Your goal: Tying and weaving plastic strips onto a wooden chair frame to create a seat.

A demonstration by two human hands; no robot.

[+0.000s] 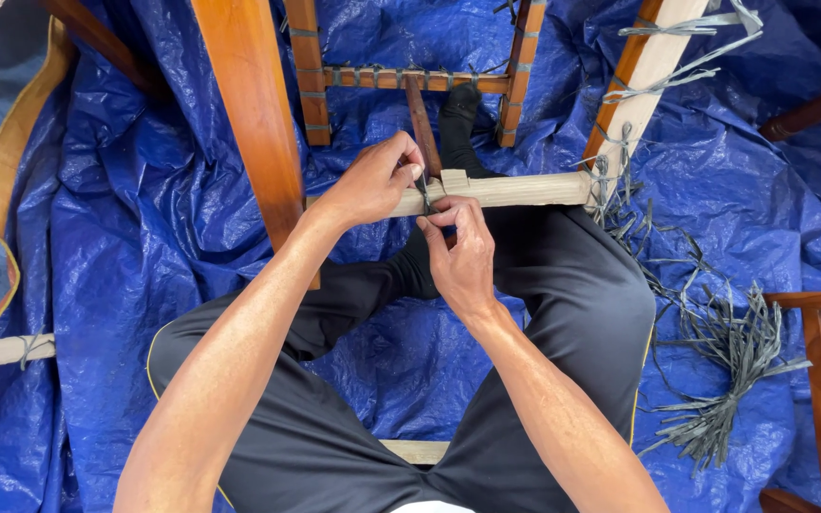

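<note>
Grey strip (423, 190) pinched between fingers of left hand (372, 182) and right hand (460, 252) — against pale rail (515, 190).

The hands (420, 218) crowd the pale rail (515, 190), hemmed by the brown leg (254, 114) on their left and strips (715, 351) to the right; open tarp (116, 247) lies far left.

Floor workshop: blue tarp (125, 237), wooden chair frames (258, 123) (some unfinished), weaving strips (724, 370).
</note>
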